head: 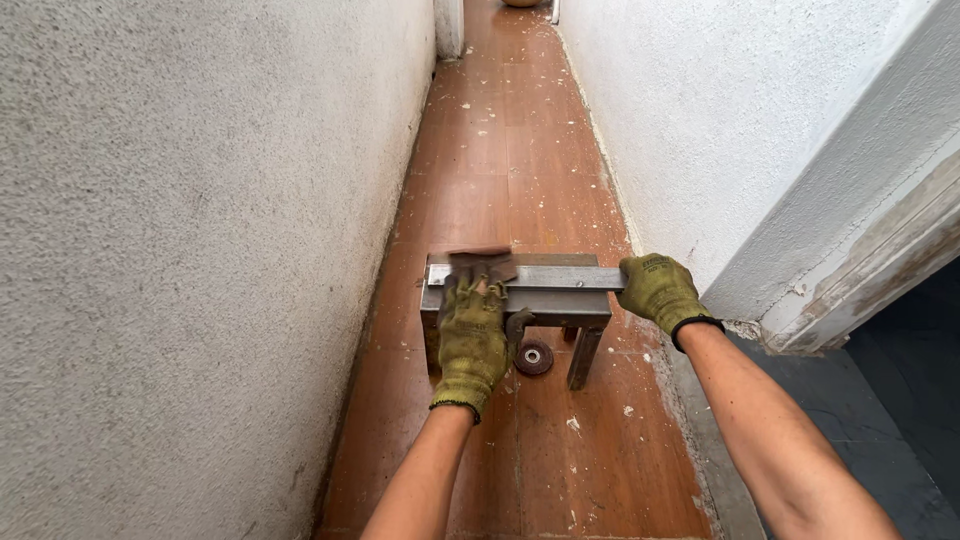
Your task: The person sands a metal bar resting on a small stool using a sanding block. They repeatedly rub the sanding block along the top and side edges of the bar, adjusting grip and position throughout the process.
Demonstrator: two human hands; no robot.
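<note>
A grey metal bar (560,277) lies across the top of a small metal stand (585,350) on the brown floor. My left hand (472,335), in a green knit glove, presses a brownish piece of sandpaper (482,257) onto the bar's left part. My right hand (658,293), also gloved, grips the bar's right end.
A round abrasive disc (533,357) lies on the floor under the stand. Rough white walls (200,250) close in on both sides of a narrow corridor. The wood-look floor (510,150) is flecked with white paint. A scraped door frame (850,270) stands at the right.
</note>
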